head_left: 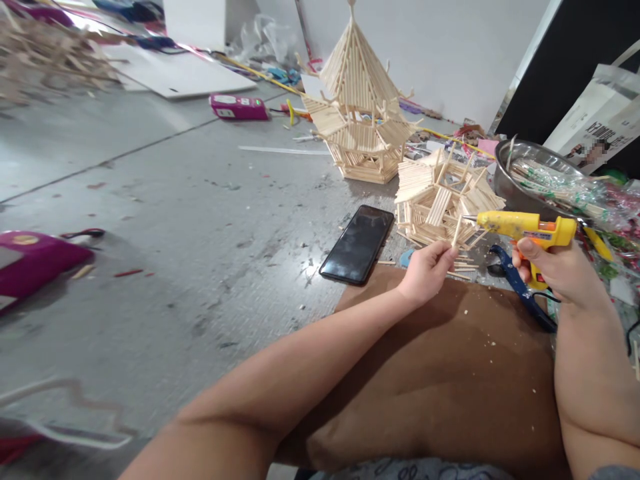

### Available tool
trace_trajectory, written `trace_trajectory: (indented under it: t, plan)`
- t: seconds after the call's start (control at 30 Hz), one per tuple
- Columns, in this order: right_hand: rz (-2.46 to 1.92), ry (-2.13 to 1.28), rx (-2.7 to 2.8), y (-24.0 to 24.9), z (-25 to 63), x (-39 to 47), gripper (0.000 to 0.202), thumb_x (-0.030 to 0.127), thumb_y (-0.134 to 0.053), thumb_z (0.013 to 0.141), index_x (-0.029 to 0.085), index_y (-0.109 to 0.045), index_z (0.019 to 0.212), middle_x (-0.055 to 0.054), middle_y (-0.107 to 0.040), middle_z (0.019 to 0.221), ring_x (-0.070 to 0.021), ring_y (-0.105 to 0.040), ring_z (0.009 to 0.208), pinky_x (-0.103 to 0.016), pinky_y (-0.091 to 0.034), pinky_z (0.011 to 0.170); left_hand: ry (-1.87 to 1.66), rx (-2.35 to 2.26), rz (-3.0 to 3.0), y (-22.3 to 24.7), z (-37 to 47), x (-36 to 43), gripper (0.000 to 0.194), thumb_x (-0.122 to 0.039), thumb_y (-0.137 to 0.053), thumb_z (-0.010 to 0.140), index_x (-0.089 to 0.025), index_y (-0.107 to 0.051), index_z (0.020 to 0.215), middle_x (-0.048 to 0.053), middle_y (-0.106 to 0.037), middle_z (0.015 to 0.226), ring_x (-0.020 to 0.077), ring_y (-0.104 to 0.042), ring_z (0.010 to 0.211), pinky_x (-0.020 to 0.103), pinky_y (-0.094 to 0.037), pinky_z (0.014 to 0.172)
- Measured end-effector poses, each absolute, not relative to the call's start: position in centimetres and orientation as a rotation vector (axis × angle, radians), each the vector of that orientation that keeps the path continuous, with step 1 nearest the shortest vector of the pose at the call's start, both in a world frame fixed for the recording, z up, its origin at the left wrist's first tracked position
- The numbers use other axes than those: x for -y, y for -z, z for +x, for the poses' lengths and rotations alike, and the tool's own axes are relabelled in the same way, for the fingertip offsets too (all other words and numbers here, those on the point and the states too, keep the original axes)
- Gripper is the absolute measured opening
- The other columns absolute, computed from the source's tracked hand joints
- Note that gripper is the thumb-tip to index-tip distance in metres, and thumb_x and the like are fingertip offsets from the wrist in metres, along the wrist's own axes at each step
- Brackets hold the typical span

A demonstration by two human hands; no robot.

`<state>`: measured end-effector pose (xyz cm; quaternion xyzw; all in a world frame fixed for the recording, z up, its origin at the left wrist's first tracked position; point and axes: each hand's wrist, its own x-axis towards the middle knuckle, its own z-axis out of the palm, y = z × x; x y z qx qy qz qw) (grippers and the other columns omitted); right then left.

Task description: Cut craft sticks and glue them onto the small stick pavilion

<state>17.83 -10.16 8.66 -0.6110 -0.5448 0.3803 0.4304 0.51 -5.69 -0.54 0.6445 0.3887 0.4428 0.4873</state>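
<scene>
- Head view: the thin stick (457, 233) stands slightly tilted, right of centre in the frame, before the low stick structure (415, 183).
- Left hand (429, 272): fingers pinch the stick near its lower end, leaving the upper end free.
- Right hand (560, 267): fingers wrap the grip of the yellow glue gun (505, 220); whether the trigger is squeezed cannot be told.
- Nozzle (470, 218): points toward frame left, at the stick's upper end; contact cannot be confirmed.
- Recommended practice: the left hand should hold the stick steady while the gun meters a small bead; excess would probably string or drip.
- Caution: the left fingers should remain below the glued portion, clear of the probably hot nozzle.
- Clearance: the gun should pass above the navy-blue tool (523, 283), just below it at frame right.
</scene>
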Motion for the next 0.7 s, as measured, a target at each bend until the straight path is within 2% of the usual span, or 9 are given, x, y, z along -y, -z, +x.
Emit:
trace_trajectory:
  t: [0.37, 0.7]
  plan:
    - [-1.544, -0.899, 1.354, -8.2, 18.0, 9.6, 0.033, 0.049, -0.063, 0.064, 0.019, -0.052, 0.063, 0.003, -0.052, 0.053, -0.0061, -0.044, 0.036, -0.020, -0.034, 0.033, -1.110, -0.902, 1.154, -0.2, 0.7, 4.8, 0.031, -0.039, -0.057, 0.072, -0.015, -0.046, 0.057, -0.005, -0.046, 0.045, 0.0020, -0.035, 0.034, 0.017, -0.025, 0.035]
    - [-1.538, -0.916, 1.321, -6.7, 17.9, 8.3, 0.031, 0.049, -0.064, 0.063, 0.019, -0.053, 0.065, 0.002, -0.055, 0.053, -0.0069, -0.045, 0.036, -0.021, -0.036, 0.033, -1.067, -0.762, 0.946, 0.0, 0.8, 3.1, 0.033, -0.038, -0.066, 0.065, -0.015, -0.044, 0.056, -0.006, -0.046, 0.041, 0.0016, -0.034, 0.030, 0.017, -0.023, 0.032]
